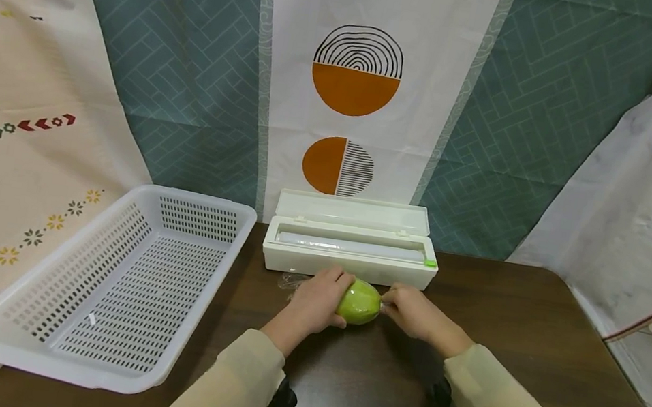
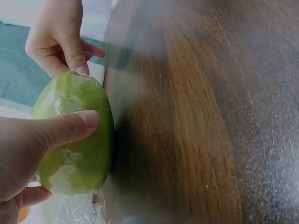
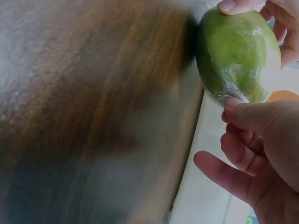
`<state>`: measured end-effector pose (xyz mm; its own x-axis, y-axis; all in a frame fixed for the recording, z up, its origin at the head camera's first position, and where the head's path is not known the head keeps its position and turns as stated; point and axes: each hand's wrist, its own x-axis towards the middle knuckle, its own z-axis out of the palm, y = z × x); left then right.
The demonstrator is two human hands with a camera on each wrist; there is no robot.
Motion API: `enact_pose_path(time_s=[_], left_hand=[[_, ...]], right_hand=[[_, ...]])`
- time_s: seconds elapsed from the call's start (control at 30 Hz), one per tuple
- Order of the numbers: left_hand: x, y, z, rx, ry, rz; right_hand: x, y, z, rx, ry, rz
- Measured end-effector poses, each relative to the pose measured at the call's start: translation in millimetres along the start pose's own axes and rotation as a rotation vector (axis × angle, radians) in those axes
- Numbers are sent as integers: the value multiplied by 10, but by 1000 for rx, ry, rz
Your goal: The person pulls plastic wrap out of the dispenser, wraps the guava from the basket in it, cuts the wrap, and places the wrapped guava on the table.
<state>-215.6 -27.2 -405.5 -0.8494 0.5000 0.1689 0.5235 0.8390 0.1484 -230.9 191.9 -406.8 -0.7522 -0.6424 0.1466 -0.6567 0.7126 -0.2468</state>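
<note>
A green mango (image 1: 360, 302), covered in clear, shiny plastic wrap, is held low over the table in front of the wrap box. My left hand (image 1: 318, 299) grips it from the left, its thumb (image 2: 70, 128) lying across the skin in the left wrist view. At the mango's right end my right hand (image 1: 413, 313) pinches the gathered plastic wrap (image 3: 232, 88) between thumb and fingers, the little finger stretched away. A loose, crumpled tail of wrap (image 2: 79, 207) sticks out of the mango's other end, beside the left hand.
Behind the hands stands a white wrap box (image 1: 348, 267), its lid raised and a roll (image 1: 351, 246) inside. A white slotted basket (image 1: 155, 373) sits on the left of the dark wooden table (image 1: 503, 364). Patterned cloth (image 1: 194, 76) hangs behind the table.
</note>
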Motion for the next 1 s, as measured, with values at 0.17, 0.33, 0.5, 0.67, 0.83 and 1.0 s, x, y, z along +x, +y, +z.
enact_pose_path(time_s=[0.17, 0.33, 0.5, 0.67, 0.83, 1.0], left_hand=[[5, 12, -12, 7, -1, 1], [5, 25, -5, 10, 4, 13], [-14, 29, 8, 19, 7, 21], [-26, 19, 12, 21, 7, 24], [-29, -1, 19, -6, -3, 26], [-67, -68, -12, -145, -9, 24]], right_hand=[[22, 45, 18, 0, -3, -49], [15, 88, 37, 37, -24, -56], [-14, 43, 6, 111, -16, 68], [40, -134, -15, 156, 50, 122], [108, -281, 14, 72, 46, 105], [127, -367, 47, 26, 65, 142]])
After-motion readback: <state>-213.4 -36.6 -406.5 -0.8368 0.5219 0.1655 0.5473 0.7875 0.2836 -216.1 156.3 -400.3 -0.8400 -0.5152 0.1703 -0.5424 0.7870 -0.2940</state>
